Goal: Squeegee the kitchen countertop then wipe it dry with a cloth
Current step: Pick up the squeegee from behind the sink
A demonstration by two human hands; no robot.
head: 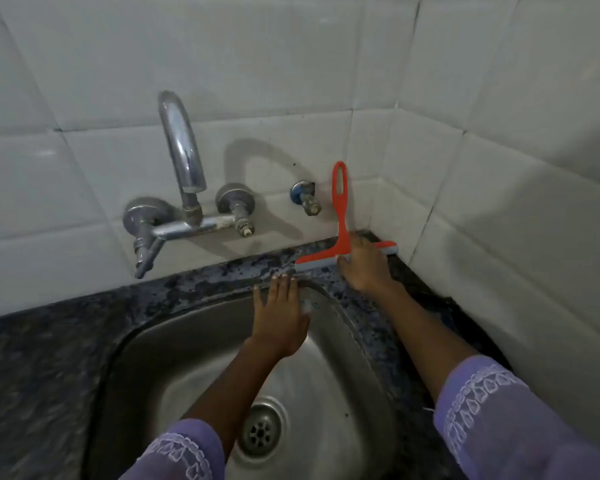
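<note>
The right hand [362, 263] pinched the squeegee [343, 237] at its head — blade on the countertop [222, 275] corner. The left hand [281, 313] lay flat by the sink [187, 358]. Light, stiff plastic; its handle looked the better hold.

Right hand [366, 263] on the red squeegee [342, 237] at the countertop [222, 271] back corner, left hand [281, 315] flat on the steel sink [174, 358] rim, faucet [182, 161] above

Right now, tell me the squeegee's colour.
Red-orange squeegee with a grey blade, seen in the head view.
</note>
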